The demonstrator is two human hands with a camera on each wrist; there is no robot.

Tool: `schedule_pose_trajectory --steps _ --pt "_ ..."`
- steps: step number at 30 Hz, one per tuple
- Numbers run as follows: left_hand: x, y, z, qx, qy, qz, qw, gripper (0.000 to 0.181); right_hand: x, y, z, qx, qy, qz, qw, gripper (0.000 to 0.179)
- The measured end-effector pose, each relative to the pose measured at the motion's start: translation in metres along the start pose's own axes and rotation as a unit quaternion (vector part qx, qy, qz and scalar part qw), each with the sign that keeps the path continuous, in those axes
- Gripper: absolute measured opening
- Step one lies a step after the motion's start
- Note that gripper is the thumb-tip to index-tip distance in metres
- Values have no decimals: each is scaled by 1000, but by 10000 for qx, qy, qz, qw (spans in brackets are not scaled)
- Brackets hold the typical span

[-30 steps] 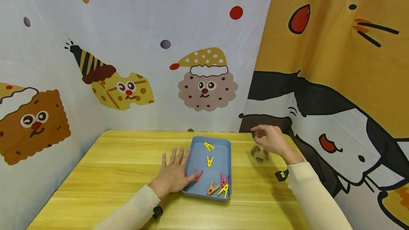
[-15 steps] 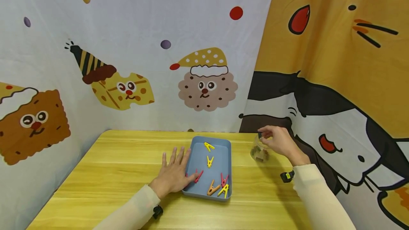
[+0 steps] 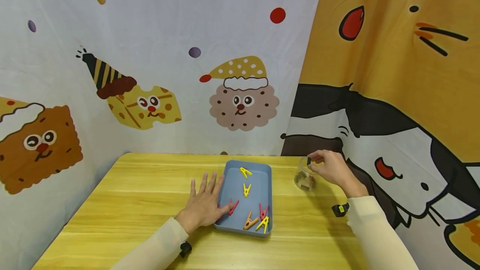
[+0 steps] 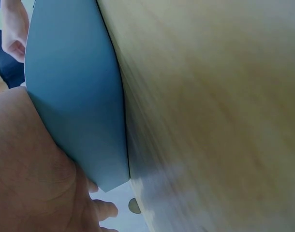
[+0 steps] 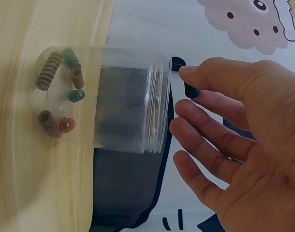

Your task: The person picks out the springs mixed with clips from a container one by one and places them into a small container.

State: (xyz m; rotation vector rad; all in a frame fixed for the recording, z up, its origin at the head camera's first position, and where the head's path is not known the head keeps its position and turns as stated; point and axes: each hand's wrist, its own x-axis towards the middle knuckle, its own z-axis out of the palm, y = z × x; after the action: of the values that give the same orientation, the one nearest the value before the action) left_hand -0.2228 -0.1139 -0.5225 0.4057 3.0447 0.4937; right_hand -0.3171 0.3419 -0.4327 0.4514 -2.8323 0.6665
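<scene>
Between thumb and index finger, my right hand (image 3: 331,171) pinches a small dark green ribbed cylinder (image 5: 191,91). It sits just outside the mouth of a clear plastic jar (image 5: 123,104), whose other fingers are spread beside the rim. Inside the jar lie several ribbed pieces: brown (image 5: 50,71), green (image 5: 70,57) and red (image 5: 66,125). My left hand (image 3: 204,205) rests on the left edge of a blue-grey tray (image 3: 229,180) with fingers extended and the thumb over its rim. A pink-red clothespin (image 3: 234,207) lies by that thumb, partly hidden.
More clothespins lie in the tray: yellow ones (image 3: 246,190), an orange one (image 3: 250,221) and a pink-red one (image 3: 263,211). The wooden table (image 3: 142,195) meets a printed curtain (image 3: 157,53) at its back and sides.
My right hand has moved right and slightly down, carrying the green ribbed cylinder across toward the right side of the jar's mouth. The left hand and tray have stayed in place.
</scene>
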Motion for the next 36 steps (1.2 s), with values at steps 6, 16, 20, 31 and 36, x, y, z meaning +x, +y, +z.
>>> schedule_pose_trajectory --steps 6,16,20,31,36 --pt "0 1 -1 17 -12 -14 10000 105 -3 3 -2 -82 -20 37 10000 30" --pt "0 2 -1 16 -39 -29 10000 105 -6 9 -6 -169 -102 139 9997 33" --pt "0 1 -2 33 -55 -41 10000 105 -6 11 -6 -150 -182 222 9995 34" --pt "0 1 -1 0 24 3 10000 106 -6 12 -4 -145 -248 185 9994 33" --pt "0 1 -2 12 28 -5 10000 106 -5 13 -4 -141 -220 123 9996 33"
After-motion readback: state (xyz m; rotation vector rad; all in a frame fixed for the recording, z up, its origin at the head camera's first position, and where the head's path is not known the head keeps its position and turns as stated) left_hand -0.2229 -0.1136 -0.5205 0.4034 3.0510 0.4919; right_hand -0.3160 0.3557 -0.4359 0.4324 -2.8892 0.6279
